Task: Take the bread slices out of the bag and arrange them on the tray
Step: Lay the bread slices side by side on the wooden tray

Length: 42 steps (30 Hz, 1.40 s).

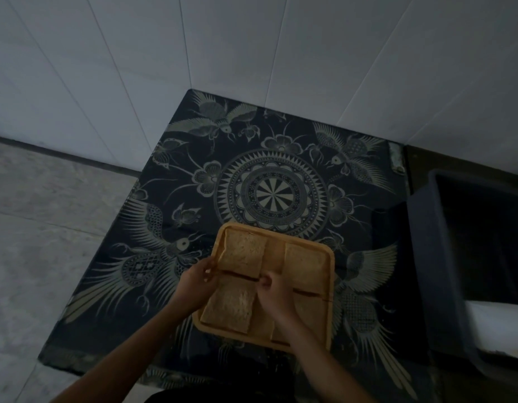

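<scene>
A tan square tray [329, 257] lies on a dark patterned cloth. Bread slices rest in it: one at the far left [242, 251], one at the far right [303, 264], one at the near left [228, 308]. A fourth slice at the near right [313, 312] is partly hidden by my right forearm. My left hand [195, 282] touches the tray's left rim beside the far-left slice. My right hand [273, 292] hovers over the tray's middle, fingertips pinched at the corners of the slices. No bag is in view.
The cloth [278, 196] covers a low table set in a corner of white tiled walls. A dark bin [444, 257] stands to the right, with something white [497, 324] inside. Grey floor [48, 228] lies to the left.
</scene>
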Available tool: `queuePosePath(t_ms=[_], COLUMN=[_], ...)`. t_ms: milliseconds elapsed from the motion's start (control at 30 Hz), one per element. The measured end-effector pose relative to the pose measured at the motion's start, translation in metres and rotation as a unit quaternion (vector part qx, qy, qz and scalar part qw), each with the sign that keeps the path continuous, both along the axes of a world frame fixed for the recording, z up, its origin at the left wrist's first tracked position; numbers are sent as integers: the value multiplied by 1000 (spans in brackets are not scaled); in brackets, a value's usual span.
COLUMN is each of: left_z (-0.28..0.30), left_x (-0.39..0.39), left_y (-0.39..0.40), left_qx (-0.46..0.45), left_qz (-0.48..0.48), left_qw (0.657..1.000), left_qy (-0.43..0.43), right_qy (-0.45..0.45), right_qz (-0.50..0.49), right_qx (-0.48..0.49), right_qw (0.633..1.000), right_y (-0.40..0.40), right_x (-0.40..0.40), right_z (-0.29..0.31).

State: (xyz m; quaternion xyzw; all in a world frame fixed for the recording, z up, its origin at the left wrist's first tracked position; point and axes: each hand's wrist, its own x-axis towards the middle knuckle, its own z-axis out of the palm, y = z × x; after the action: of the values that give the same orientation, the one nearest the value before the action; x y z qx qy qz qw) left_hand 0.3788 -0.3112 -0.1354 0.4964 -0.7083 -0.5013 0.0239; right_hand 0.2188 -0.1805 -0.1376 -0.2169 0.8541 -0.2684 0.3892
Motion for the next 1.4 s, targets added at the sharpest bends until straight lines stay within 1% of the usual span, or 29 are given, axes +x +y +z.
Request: queuePosePath(t_ms=[200, 433, 900, 1067, 1300, 1400], left_z=[-8, -14, -16, -17, -18, -16], left_x=[1, 4, 7, 6, 4, 3], left_y=[-4, -7, -7, -6, -3, -2], left_qx=[8, 0, -6, 6, 13, 10], left_qz=[-26, -49, -54, -40, -32, -39], left_qw=[1000, 999, 998, 999, 999, 999], left_qy=[-15, -23, -22, -17, -12, -13], right_qy=[-6, -32, -23, 5, -12, -35], right_qz=[-20, -69, -72, -55, -71, -87], right_qx=[-7, -22, -32, -31, -52, -48], right_qw=[1000, 997, 997, 998, 996, 994], right_y=[-2, -4, -4, -5, -4, -4], right_x=[2, 4, 6, 5, 9, 11], right_z=[-3, -9, -9, -9, -9, -9])
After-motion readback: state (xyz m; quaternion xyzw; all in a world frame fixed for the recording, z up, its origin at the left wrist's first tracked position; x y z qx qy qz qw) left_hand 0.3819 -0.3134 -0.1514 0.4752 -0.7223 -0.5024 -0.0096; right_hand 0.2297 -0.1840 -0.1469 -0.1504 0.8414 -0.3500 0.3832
